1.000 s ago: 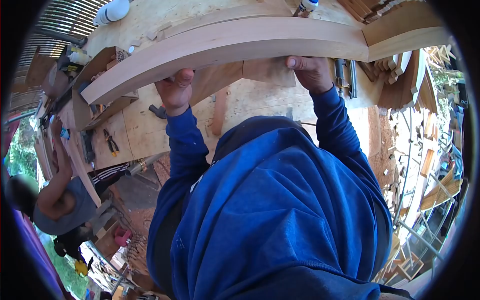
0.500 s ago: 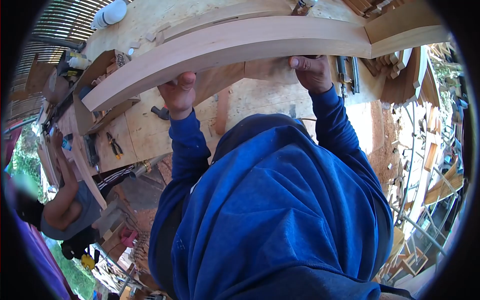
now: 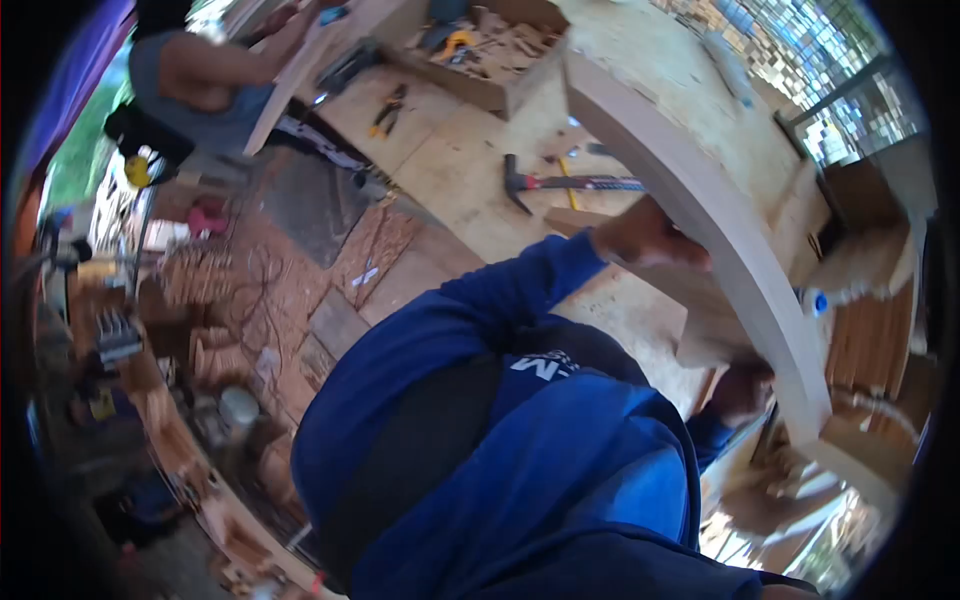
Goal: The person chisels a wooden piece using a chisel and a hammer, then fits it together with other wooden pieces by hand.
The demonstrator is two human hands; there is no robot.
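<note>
A long curved wooden piece (image 3: pixel 715 210) runs diagonally across the right half of the view, above the workbench. My left hand (image 3: pixel 648 236) grips its inner edge near the middle, with the fingers partly hidden by the wood. Lower down, my right hand (image 3: pixel 742 393) holds the same piece near its end; it is blurred and its fingers are partly covered. Another wooden member (image 3: pixel 865 460) meets that end at an angle. Close to my left hand, a claw hammer (image 3: pixel 575 183) lies on the bench.
A plywood workbench (image 3: pixel 450 150) carries pliers (image 3: pixel 388 112) and a box (image 3: pixel 490 88) of wood scraps. At upper left, a co-worker (image 3: pixel 215 75) leans over a wooden board (image 3: pixel 300 80). Sawdust and cables cover the floor (image 3: pixel 245 290). A blue-capped bottle (image 3: pixel 818 302) stands at right.
My view has swung left and rotated, so the curved piece now appears steeply slanted at right. The hammer shows more fully. Both hands remain on the wood.
</note>
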